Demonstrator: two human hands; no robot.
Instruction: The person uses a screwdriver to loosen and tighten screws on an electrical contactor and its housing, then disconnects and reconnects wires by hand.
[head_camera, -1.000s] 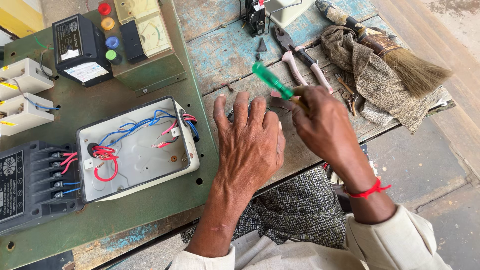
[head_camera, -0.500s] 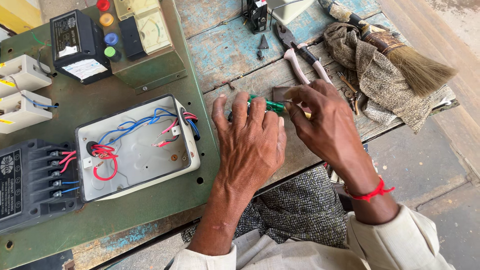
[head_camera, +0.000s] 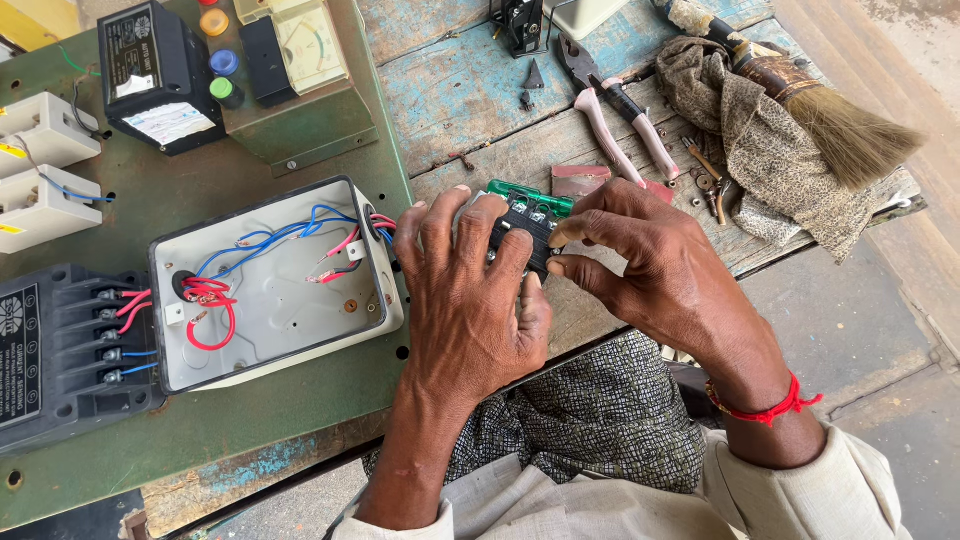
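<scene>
Both hands hold a small black terminal block (head_camera: 522, 232) above the worn blue-painted table (head_camera: 440, 90). The left hand (head_camera: 470, 290) wraps its fingers over the block; the right hand (head_camera: 650, 265) pinches its right edge. A green-handled tool (head_camera: 530, 197), probably a screwdriver, lies just behind. An open white enclosure (head_camera: 275, 285) with red and blue wires sits left.

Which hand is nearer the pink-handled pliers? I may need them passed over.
Right. The right hand lies just below the pink-handled pliers, fingers on the small black component. The left hand sits farther off, beside the open white box.
</scene>
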